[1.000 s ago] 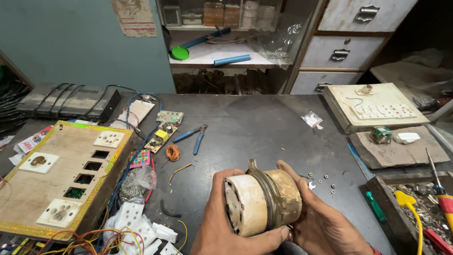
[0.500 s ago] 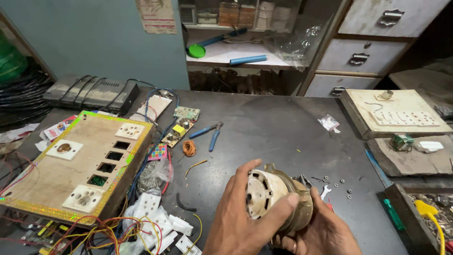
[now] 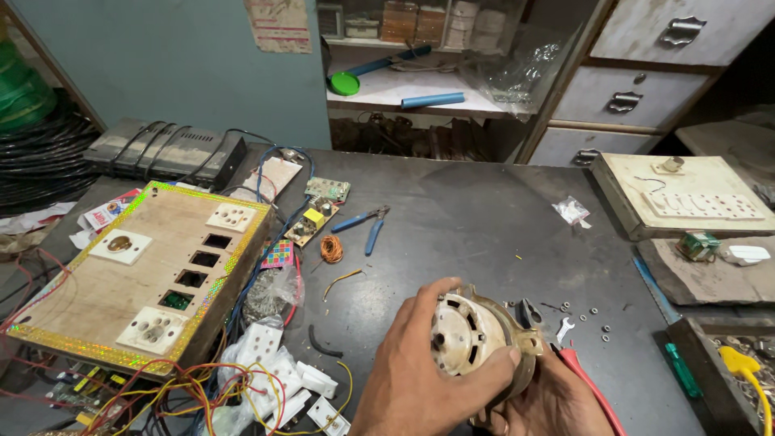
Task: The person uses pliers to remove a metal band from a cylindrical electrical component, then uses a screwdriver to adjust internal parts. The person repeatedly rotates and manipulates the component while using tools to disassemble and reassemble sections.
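Both hands grip the small electric motor (image 3: 476,343), left hand (image 3: 424,379) over its end cap, right hand (image 3: 557,400) beneath; I judge it heavy and rigid, best held by the casing.

I look down on a dark grey, scuffed metal worktable (image 3: 468,218) that fills most of my view. Behind it rises a plain teal-painted wall (image 3: 161,64) with a worn paper sheet (image 3: 278,23) pinned near the top. To the right of the wall stands an open white shelf unit (image 3: 404,89), dim inside, and beside it a pale grey chest of drawers with metal handles (image 3: 638,89). The light is soft and even, brightest on the tabletop's middle.
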